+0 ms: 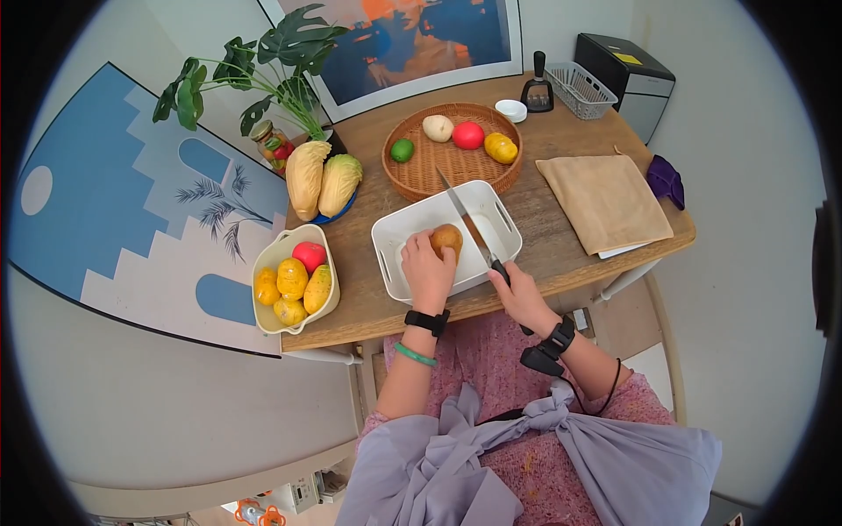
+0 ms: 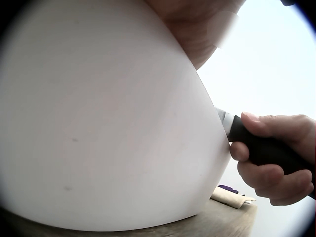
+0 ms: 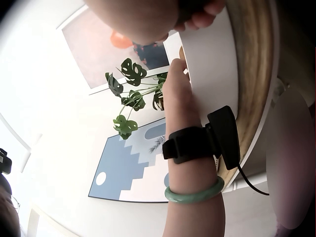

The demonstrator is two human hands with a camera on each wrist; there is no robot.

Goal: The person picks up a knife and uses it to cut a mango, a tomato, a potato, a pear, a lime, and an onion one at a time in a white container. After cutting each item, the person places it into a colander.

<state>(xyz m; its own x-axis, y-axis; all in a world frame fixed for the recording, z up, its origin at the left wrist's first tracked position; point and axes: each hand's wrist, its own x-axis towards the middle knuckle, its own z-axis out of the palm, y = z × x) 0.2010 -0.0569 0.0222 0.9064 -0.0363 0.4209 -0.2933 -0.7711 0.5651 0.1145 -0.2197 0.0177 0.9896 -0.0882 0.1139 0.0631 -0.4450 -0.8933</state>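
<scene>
Over the white rectangular tub (image 1: 392,273), my left hand (image 1: 427,270) grips a round, brown, potato-like piece of produce (image 1: 447,238). My right hand (image 1: 524,298) is wrapped around the black handle of a kitchen knife (image 1: 469,221). Its long blade slants across the tub, with the tip reaching the wicker basket in the head view. Blade and brown piece stand a little apart. From the left wrist, the tub's outer wall (image 2: 108,123) fills most of the view, and the knife handle (image 2: 269,150) shows in my right hand's fingers.
A round wicker basket (image 1: 408,181) with several vegetables stands behind the tub. On the left are a cream bin (image 1: 323,317) of yellow and red produce and two cabbages (image 1: 338,186). A folded tan cloth (image 1: 605,202) lies right, near a grey plastic basket (image 1: 583,92).
</scene>
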